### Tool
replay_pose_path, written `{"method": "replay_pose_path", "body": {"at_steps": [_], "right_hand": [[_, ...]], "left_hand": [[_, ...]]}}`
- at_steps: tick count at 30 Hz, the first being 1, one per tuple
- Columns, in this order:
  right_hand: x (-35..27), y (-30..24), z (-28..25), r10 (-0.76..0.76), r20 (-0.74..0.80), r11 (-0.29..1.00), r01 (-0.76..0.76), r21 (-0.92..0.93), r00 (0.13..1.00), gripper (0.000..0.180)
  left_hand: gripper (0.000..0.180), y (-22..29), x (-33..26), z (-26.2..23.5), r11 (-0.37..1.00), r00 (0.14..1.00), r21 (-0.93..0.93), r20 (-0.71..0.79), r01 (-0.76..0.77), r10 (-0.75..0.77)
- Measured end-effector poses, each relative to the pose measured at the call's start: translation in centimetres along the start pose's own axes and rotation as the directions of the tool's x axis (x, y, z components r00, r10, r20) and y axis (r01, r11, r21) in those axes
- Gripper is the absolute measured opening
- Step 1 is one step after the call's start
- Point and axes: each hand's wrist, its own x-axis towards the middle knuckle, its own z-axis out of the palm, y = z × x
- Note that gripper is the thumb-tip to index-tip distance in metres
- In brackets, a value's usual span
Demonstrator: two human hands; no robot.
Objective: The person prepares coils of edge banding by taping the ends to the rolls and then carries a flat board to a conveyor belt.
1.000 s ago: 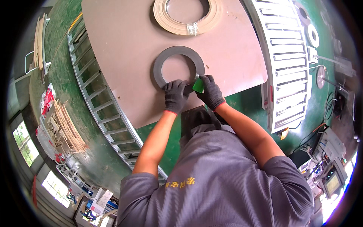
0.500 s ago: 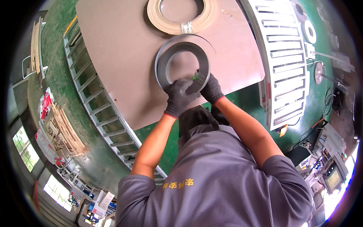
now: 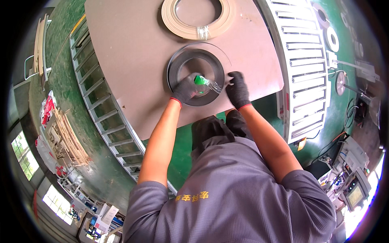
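Observation:
A coil of dark grey banding strip lies flat on the brown board tabletop, its loose outer end arching away at the far side. My left hand, in a dark knit glove with a red cuff, reaches over the coil's near left part. It is closed on a green piece with clear film, probably tape, which stretches across to the coil's right side. To the right of the coil, my gloved right hand is apart from it, slightly blurred, with bent fingers, thumb and forefinger apart, and nothing visible in them.
Beyond the grey coil lies a larger beige banding coil, bound with clear wrap. A white roller conveyor runs along the right. A metal ladder-like frame stands at the left, with wooden strips stacked farther left.
My right hand has let go of the coil and moved right. My left hand has shifted slightly left and up, and the green piece and clear film now show plainly over the coil.

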Motion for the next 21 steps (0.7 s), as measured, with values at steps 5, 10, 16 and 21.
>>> {"method": "replay_pose_path", "body": {"at_steps": [5,10,16,21], "right_hand": [[5.8,-2.1,-0.6,0.090,-0.070,0.992,-0.096,-0.087,0.993,0.044],[11.3,-2.2,-1.0,0.121,0.286,0.837,0.057,-0.545,0.951,0.038],[5.8,-0.4,-3.4,0.275,0.409,0.797,0.031,-0.603,0.870,0.034],[1.0,0.2,0.3,0.376,0.570,0.879,-0.085,-0.470,0.730,0.037]], "left_hand": [[0.064,-1.8,-0.7,2.9,0.966,0.957,0.246,-0.249,-0.084,0.147],[0.066,-1.8,-1.9,4.4,0.963,0.926,0.209,-0.300,-0.170,0.228],[0.064,-0.8,-1.9,4.7,0.992,0.954,-0.094,-0.296,-0.085,0.054],[0.064,-4.4,-0.9,4.8,0.979,0.937,-0.163,-0.346,-0.121,0.058]]}}
